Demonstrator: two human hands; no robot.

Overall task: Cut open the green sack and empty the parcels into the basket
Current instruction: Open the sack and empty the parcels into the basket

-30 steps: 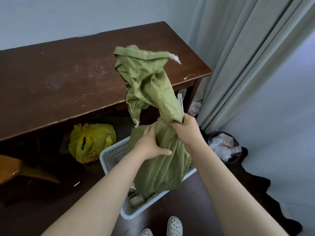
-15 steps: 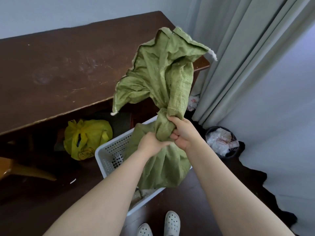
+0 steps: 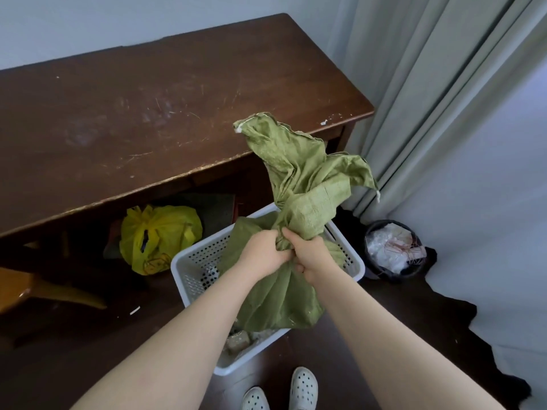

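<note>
Sack's (image 3: 299,179) top has sagged lower; left hand (image 3: 262,251) and right hand (image 3: 310,255) grip its twisted middle. Swinging it could fling leftover parcels (image 3: 238,340) past basket (image 3: 207,255).

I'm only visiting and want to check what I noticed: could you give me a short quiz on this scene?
1. True or false: the left hand and the right hand both grip the green sack.
2. What lies under the table? A yellow bag; B red box; C blue bucket.
3. Fill in: the sack hangs over the white ____.
Key: 1 true; 2 A; 3 basket.
</note>
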